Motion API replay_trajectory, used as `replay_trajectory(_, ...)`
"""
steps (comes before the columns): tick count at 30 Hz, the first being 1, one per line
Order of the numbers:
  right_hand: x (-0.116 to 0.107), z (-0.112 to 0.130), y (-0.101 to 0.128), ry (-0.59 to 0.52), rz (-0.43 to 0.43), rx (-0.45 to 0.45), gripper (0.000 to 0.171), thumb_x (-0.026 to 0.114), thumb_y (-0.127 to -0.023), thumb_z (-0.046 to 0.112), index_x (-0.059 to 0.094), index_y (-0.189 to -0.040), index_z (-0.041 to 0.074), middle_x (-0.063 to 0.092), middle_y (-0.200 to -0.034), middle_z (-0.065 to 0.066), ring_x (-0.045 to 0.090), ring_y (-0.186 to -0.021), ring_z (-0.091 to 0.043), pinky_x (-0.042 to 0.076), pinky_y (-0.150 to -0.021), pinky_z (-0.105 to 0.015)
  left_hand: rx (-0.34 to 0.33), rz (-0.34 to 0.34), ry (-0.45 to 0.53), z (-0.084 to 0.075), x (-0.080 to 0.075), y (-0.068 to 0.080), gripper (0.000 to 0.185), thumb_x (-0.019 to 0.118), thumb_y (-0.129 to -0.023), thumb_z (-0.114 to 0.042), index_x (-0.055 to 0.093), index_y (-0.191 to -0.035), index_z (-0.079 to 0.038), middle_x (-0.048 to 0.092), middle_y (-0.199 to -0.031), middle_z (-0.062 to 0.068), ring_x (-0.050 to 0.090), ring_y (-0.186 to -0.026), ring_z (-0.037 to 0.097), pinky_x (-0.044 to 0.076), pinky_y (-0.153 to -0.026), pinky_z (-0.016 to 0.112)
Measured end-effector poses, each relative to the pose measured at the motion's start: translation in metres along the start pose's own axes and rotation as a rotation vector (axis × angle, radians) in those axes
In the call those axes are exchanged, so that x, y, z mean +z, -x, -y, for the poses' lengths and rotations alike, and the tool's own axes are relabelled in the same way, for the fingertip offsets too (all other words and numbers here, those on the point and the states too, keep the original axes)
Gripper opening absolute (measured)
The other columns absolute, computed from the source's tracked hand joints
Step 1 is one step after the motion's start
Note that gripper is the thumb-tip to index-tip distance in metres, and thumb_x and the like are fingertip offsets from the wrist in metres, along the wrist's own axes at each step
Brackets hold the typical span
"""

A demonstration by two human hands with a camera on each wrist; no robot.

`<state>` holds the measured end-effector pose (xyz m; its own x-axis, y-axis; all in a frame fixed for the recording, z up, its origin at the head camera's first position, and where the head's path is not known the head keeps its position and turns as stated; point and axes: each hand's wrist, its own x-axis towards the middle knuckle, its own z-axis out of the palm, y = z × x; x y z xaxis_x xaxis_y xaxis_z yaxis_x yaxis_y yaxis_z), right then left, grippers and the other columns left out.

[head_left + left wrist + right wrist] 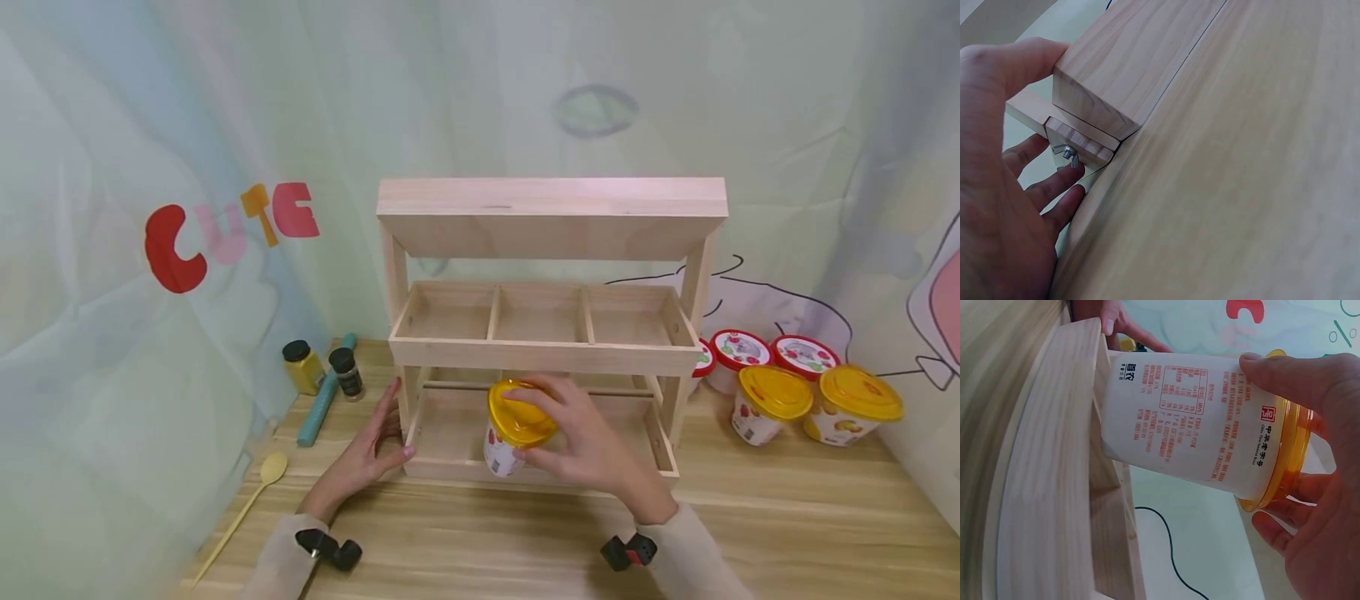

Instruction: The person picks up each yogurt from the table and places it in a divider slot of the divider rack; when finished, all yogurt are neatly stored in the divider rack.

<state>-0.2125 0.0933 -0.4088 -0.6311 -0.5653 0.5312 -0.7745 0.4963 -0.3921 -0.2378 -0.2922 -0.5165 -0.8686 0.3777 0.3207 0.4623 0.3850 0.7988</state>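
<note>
A wooden tiered rack (506, 356) stands in the middle of the table, with a divided upper tray and a lower tray (450, 471). My right hand (581, 429) grips a white printed tub (1172, 419) by its yellow lid (525, 417). The tub is over the front edge of the lower tray, tilted in the head view; whether its base touches the wood I cannot tell. My left hand (367, 454) holds the rack's lower left corner. Its thumb lies on the tray's front corner, and its fingers reach along the side by a wing nut (1068, 152).
Two yellow-lidded tubs (772, 396) and several red-lidded tubs (806, 354) stand at the right. Left of the rack are a yellow jar (303, 371), a black-capped jar (347, 375), a teal rod (321, 404) and a yellow spoon (247, 504). Curtains hang behind.
</note>
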Motion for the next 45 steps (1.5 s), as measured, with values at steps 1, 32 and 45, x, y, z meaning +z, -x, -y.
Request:
replay_trajectory(1,0.002,0.0,-0.001,-0.003,0.002,0.005,0.068,0.089,-0.085,0.03,0.062,-0.147,0.03,0.058,-0.155,-0.007,0.055,-0.139,-0.031,0.049,-0.109,-0.062,0.001,0.0,0.001,0.0,0.0,-0.001,0.109,0.075,-0.098,-0.01,-0.001,-0.175,-0.027,0.035,-0.168,0.034,0.059,-0.137,0.051,0.047,-0.112,0.024)
replay_trajectory(32,0.051,0.007,-0.041,-0.039,0.082,0.051,0.06,0.082,-0.093,0.031,0.06,-0.148,0.03,0.051,-0.164,-0.007,0.051,-0.144,-0.031,0.052,-0.112,-0.058,0.016,-0.014,-0.014,0.0,-0.001,0.001,0.109,0.076,-0.097,-0.009,0.001,-0.175,-0.025,0.038,-0.168,0.032,0.059,-0.136,0.007,0.045,-0.113,0.019)
replay_trajectory(45,0.073,0.001,-0.055,0.104,0.136,-0.002,0.059,0.086,-0.091,0.033,0.063,-0.145,0.024,0.054,-0.16,-0.013,0.054,-0.144,-0.037,0.048,-0.118,-0.057,0.061,-0.014,-0.031,0.003,0.0,0.001,0.107,0.074,-0.098,-0.006,0.001,-0.175,-0.018,0.036,-0.167,0.037,0.062,-0.134,0.046,0.048,-0.112,0.023)
